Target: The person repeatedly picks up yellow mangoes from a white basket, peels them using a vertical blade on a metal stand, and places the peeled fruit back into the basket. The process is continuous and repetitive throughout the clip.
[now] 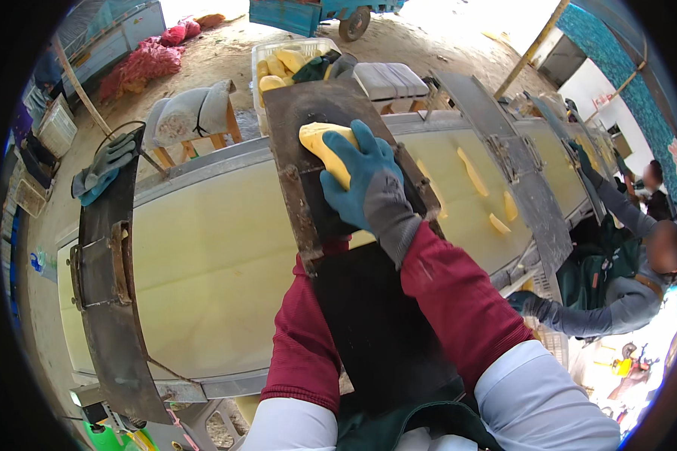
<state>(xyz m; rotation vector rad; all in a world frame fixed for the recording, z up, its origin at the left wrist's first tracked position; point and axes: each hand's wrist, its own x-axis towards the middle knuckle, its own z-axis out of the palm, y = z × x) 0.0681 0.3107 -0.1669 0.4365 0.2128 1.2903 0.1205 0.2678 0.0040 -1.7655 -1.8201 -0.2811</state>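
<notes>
My right hand [364,175], in a blue-and-grey coated glove, presses on a peeled yellow piece of produce [328,147], possibly a root or squash, on a dark slicing board [316,101] with rusty metal side rails. This board spans a long trough of yellowish liquid [214,253]. The red-sleeved left forearm passes under the board; the left hand is hidden beneath it. Several yellow slices [473,172] float in the trough to the right of the board.
A white crate [256,96] of yellow produce stands beyond the board. Padded stools [189,118] flank it. Gloves [104,166] lie on another board [110,338] at left. A co-worker [626,293] in grey sleeves is at the right, beside further boards [519,191].
</notes>
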